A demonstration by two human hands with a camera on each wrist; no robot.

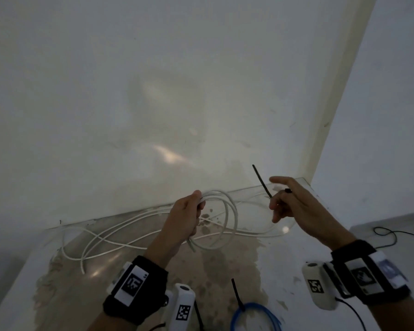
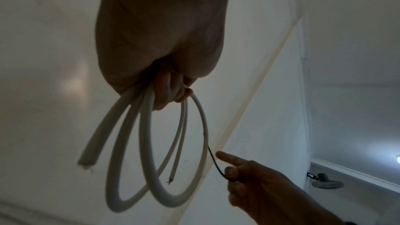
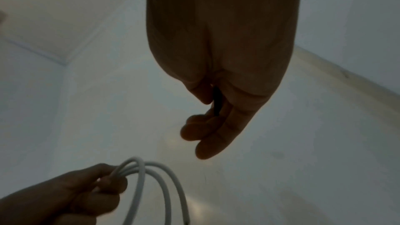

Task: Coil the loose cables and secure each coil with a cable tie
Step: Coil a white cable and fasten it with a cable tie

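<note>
Left hand [image 1: 185, 217] gripping coiled white round cable [image 1: 221, 219]; right hand [image 1: 290, 203] pinching thin black plastic cable tie [image 1: 261, 180]. Best threaded through coil beside grip, loops kept bunched.

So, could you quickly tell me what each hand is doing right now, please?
Left hand: closed, gripping the coiled white round cable.
Right hand: closed, pinching a thin black plastic cable tie, index finger extended.
</note>
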